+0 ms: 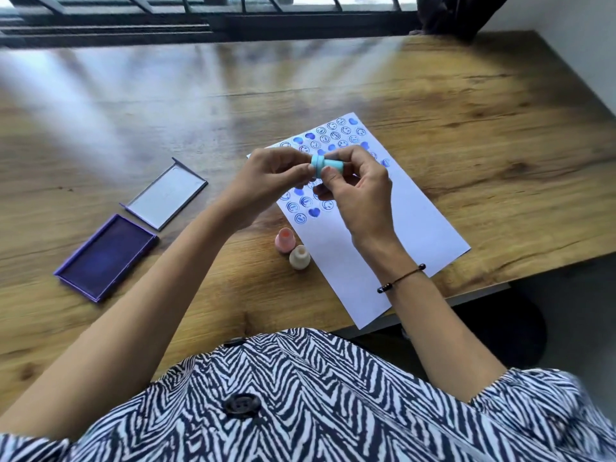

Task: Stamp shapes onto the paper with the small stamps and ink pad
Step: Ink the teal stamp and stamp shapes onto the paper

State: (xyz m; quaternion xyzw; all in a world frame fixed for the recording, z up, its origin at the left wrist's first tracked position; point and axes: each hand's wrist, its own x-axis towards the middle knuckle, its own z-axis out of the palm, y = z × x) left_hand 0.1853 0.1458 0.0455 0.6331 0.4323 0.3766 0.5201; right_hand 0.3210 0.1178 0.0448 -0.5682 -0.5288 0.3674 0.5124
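Both hands hold a small light-blue stamp (325, 165) sideways above the white paper (413, 221). My left hand (273, 171) pinches its wide flanged end, and my right hand (356, 188) grips the barrel. Several blue smiley faces and hearts cover the paper's upper part. A pink stamp (285, 240) and a beige stamp (299, 257) stand upright at the paper's left edge. The open purple ink pad (106, 256) lies at the left, away from both hands.
The ink pad's lid (166, 193) lies open side up just behind the pad. The wooden table (466, 105) ends at the right and near the paper's lower corner. A dark window frame (213, 21) runs along the far edge.
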